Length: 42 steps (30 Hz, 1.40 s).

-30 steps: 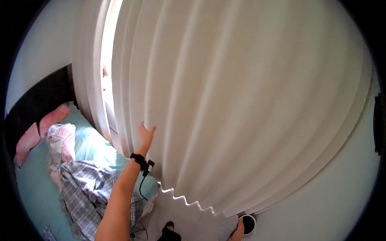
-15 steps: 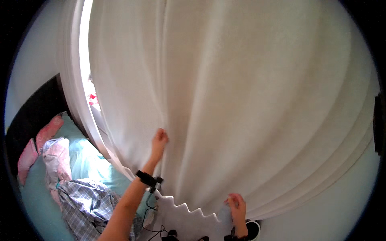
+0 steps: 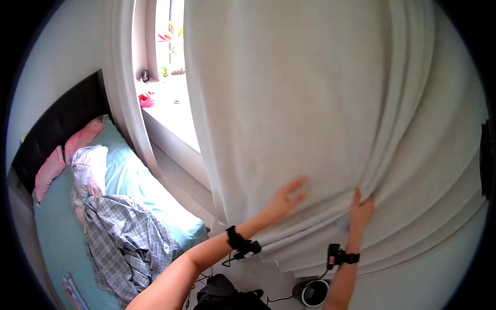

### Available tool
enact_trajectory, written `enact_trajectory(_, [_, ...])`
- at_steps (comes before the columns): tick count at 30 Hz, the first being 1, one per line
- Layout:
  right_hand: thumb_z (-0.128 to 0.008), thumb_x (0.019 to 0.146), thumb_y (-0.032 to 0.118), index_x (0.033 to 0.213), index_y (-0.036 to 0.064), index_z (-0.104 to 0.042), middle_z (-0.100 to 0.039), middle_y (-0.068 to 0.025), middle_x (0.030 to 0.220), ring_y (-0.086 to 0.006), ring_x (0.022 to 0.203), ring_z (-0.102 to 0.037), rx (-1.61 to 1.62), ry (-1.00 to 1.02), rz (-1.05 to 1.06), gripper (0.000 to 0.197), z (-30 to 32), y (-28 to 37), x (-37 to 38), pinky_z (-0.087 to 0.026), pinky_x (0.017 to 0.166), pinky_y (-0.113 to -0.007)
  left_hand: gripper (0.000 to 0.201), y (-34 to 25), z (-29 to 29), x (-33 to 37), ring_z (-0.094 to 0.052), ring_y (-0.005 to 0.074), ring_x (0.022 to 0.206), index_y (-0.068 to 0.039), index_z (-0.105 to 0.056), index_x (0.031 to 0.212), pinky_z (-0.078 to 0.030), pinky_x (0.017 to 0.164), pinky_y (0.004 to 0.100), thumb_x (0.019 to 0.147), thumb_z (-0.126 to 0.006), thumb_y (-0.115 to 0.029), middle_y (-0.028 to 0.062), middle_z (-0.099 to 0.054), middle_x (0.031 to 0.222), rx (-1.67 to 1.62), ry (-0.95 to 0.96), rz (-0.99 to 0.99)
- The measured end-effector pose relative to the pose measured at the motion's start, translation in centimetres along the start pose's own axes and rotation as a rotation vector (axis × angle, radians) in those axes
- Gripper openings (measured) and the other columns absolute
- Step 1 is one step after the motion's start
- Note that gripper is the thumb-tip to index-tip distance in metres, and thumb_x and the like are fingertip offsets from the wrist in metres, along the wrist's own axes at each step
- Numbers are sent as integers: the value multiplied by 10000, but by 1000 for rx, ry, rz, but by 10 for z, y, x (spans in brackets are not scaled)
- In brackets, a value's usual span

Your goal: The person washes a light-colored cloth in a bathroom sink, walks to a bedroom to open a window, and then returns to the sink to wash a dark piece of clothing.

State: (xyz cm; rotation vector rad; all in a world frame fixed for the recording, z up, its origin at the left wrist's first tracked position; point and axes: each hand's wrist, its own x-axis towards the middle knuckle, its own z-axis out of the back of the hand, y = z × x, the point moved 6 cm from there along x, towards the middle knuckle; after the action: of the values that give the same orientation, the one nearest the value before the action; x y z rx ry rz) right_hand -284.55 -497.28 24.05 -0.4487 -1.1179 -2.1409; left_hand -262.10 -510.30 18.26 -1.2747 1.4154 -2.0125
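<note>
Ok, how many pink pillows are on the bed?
2: one pink pillow nearest the window, the other pink pillow beside it along the dark headboard. More may be hidden under the bedding.

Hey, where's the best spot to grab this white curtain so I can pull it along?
Probably the gathered folds of the white curtain where the right hand pinches them: bunched pleats give a thick ridge to close fingers around, coming from below. The left hand lies flat on smooth cloth, which offers little to grip.

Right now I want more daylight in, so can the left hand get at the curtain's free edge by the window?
Probably yes: the left hand lies flat on the curtain, and nothing stands between it and the edge.
</note>
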Motion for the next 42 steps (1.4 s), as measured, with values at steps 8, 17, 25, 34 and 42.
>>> enact_trajectory(8, [-576,838,390,940,-66,-580,-620,-184,795,-315,689,-576,-243,-256,-121,467,141,-162,30,-451,638,-384,846,35,137,21,-305,294,1273,4,-230,1363,-232,1055,378,712,-728,-210,205,-317,1360,413,-859,-60])
enact_trajectory(17, [-572,841,414,1202,7,-506,-555,-211,1129,-278,1088,-518,-63,-89,-343,547,229,-278,-8,-418,869,-340,821,3,-216,24,-339,354,1238,-8,-216,1373,-279,1036,386,727,-688,-195,245,-299,1339,-7,120,20])
enact_trajectory(25, [-741,639,423,1352,21,-277,-514,-261,1179,-369,1046,-548,107,-17,-113,941,227,-205,8,-462,844,-371,557,-35,-459,-26,-278,298,1293,-7,-335,1335,-265,1047,369,847,-542,-179,190,-266,1409,-408,616,-207])
enact_trajectory(34, [-625,802,409,815,-80,-607,-599,-242,667,-379,655,-612,-158,-376,-267,489,291,-370,93,-455,558,-397,472,33,-471,-21,-499,182,1101,-68,-376,1332,-395,933,277,912,-518,-230,131,-492,1239,-411,817,388])
enact_trajectory(42, [-474,865,519,814,-86,-626,-621,-230,696,-363,660,-625,-623,-597,-339,626,311,-449,106,-465,541,-412,245,102,-315,-80,-588,147,934,29,-553,1089,-458,856,268,918,-479,-131,103,-606,1019,-354,595,654])
